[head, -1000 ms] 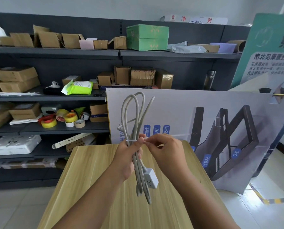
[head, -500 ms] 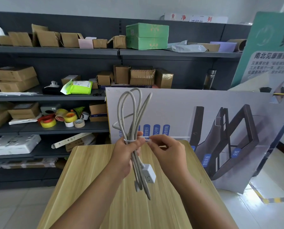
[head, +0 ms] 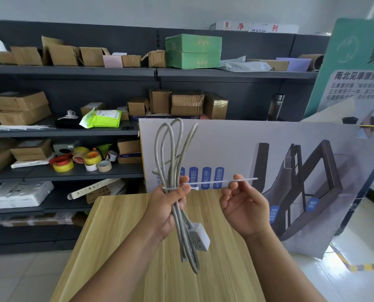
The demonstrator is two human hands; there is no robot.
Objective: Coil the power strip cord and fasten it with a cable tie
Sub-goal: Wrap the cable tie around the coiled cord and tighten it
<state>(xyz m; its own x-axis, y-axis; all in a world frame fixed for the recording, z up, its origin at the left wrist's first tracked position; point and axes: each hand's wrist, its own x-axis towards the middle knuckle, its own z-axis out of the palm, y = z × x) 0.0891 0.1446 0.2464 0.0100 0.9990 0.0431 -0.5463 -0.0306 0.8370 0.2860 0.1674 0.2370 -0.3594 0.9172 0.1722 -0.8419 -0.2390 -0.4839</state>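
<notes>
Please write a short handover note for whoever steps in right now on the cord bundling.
Left hand: closed grip around the coiled cord, held upright above the wooden table; the socket block hangs below.
Right hand: pinching the cable tie tail, drawn out to the right.
Done: cord coiled, tie looped round the bundle and threaded through its head.
Left: cinch it fully if slack remains, then set the bundle down.

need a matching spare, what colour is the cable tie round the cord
White or translucent white cable tie, clearest in the head view against the poster.
</notes>
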